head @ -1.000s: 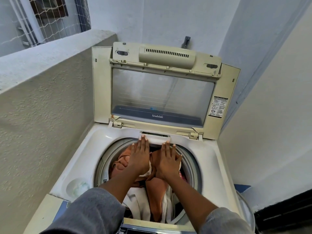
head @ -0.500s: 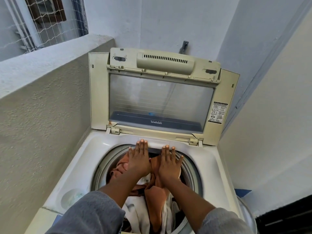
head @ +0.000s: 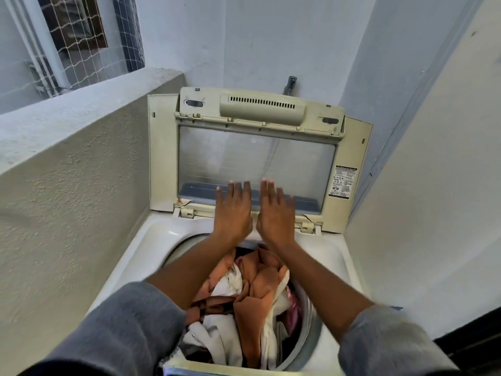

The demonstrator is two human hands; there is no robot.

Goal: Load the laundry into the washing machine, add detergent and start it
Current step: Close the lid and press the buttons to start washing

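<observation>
A white top-loading washing machine (head: 151, 240) stands below me with its cream lid (head: 162, 158) raised upright against the back wall. Its drum holds a heap of laundry (head: 260, 291) in orange, white and pink cloth. My left hand (head: 234, 210) and my right hand (head: 275, 213) hover side by side above the back rim of the drum, in front of the lid's lower edge. Both are flat, palms down, fingers spread, and hold nothing. Neither touches the laundry. No detergent is in view.
A rough low wall (head: 67, 199) runs close along the left of the machine, and a plain wall (head: 433, 213) closes in on the right. A tap (head: 290, 84) sticks out of the back wall above the lid. Netting (head: 81, 42) covers the opening at top left.
Both hands have lifted off the laundry, where they were pressing it down, and moved up toward the lid. The camera has tilted, so the machine sits lower in view.
</observation>
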